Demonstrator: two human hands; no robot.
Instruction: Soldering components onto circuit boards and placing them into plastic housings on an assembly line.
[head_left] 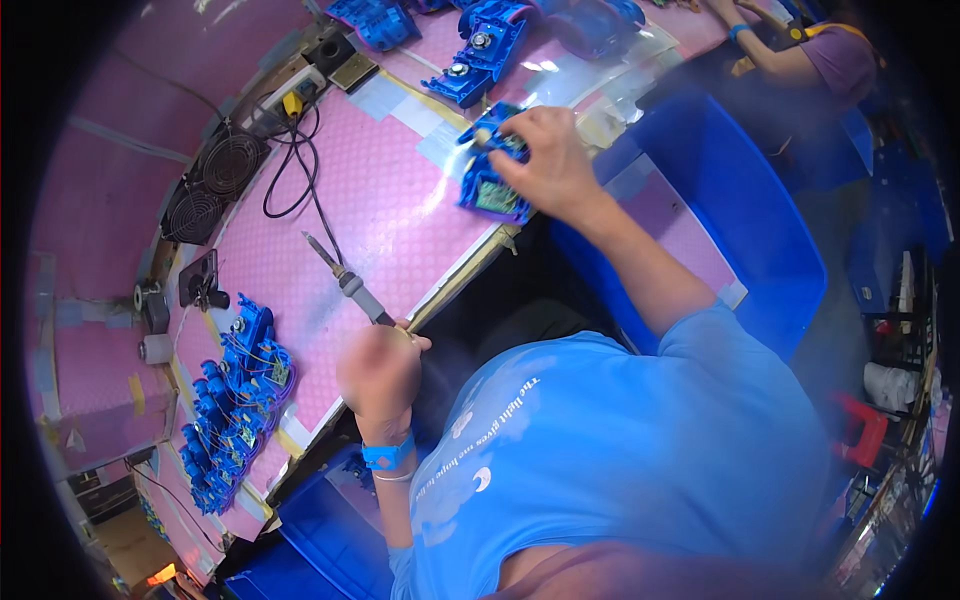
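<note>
My left hand (382, 372), blurred by motion and with a blue band at its wrist, is closed round the handle of a soldering iron (352, 285). The iron's tip points away over the pink mat. My right hand (553, 162) reaches over a blue plastic housing (488, 205) with a green circuit board (496, 194) in it, at the bench's front edge. Its thumb and forefinger pinch close together beside a small pale round part (483, 137) on the housing. What lies between those fingertips is too small to tell.
More blue housings (492, 45) lie at the back. Several wired blue assemblies (235, 400) fill the left end. Two black fans (215, 185) and a power strip (290, 95) line the rear edge. A large blue bin (740, 200) stands right. A co-worker's arm (775, 60) shows beyond.
</note>
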